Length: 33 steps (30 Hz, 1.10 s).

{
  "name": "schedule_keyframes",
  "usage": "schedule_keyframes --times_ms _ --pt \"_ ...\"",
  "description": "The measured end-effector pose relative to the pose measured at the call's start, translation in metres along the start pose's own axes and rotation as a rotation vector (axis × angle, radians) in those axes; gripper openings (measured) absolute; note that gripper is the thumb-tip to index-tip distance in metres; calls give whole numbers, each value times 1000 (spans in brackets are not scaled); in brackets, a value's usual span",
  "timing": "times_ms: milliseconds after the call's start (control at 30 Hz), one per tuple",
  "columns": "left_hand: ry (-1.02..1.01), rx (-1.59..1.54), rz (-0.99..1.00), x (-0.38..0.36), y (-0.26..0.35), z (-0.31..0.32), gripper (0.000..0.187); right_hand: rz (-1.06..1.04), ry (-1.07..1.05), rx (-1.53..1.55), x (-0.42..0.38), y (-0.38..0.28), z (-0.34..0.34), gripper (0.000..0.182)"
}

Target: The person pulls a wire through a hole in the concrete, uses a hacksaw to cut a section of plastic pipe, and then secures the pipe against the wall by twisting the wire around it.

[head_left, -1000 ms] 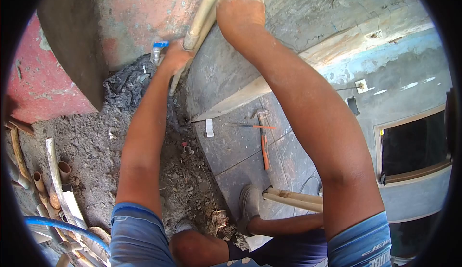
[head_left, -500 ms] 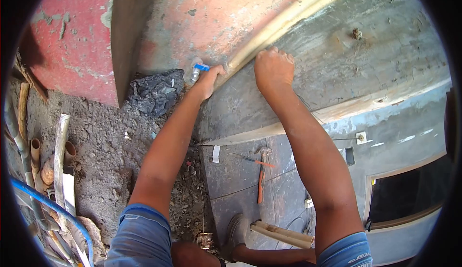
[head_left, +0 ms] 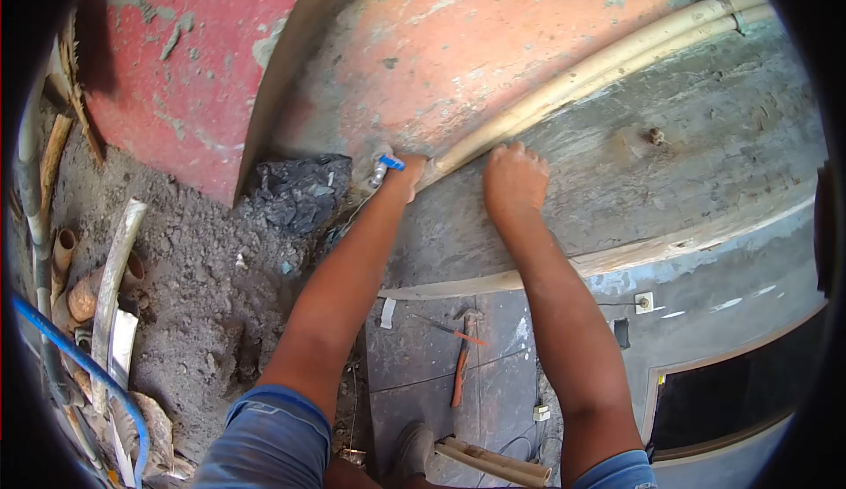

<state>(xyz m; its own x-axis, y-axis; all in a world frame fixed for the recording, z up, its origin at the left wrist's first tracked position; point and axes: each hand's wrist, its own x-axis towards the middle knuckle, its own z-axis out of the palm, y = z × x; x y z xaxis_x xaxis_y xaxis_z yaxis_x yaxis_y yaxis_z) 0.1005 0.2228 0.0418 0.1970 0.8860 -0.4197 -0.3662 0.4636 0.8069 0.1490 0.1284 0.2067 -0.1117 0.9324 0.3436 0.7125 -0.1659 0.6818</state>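
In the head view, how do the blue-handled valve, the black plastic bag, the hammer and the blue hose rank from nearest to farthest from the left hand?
Measured from the left hand:
1. Blue-handled valve: right beside the hand, at the pipe's lower end.
2. Black plastic bag: to the left, on the dirt by the wall.
3. Hammer: below, lying on the grey floor.
4. Blue hose: far lower left, among scrap pipes.

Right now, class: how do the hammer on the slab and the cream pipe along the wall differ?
The hammer lies free on the grey slab; the cream pipe runs along the wall. The hammer is short, orange-handled, untouched; the pipe is long, pale, with the left hand and right hand at it.
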Motion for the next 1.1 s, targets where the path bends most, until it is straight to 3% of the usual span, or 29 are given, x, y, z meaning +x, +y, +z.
schedule_keyframes --times_ms 267,733,933,1033,1100 --pt "10 -284 41 3 5 4 59 10 -40 0 -3 -4 -4 18" --pt "60 -389 44 15 -13 15 54 -4 -76 30 -11 -6 -1 18" --pt "27 -268 -9 -8 -2 3 33 -35 -55 40 -10 -10 3 21" --pt "-101 -331 61 25 -32 -4 34 -18 -137 36 -6 -13 2 20" --pt "-48 -204 66 21 -33 -6 36 15 -133 14 -5 -14 3 21"
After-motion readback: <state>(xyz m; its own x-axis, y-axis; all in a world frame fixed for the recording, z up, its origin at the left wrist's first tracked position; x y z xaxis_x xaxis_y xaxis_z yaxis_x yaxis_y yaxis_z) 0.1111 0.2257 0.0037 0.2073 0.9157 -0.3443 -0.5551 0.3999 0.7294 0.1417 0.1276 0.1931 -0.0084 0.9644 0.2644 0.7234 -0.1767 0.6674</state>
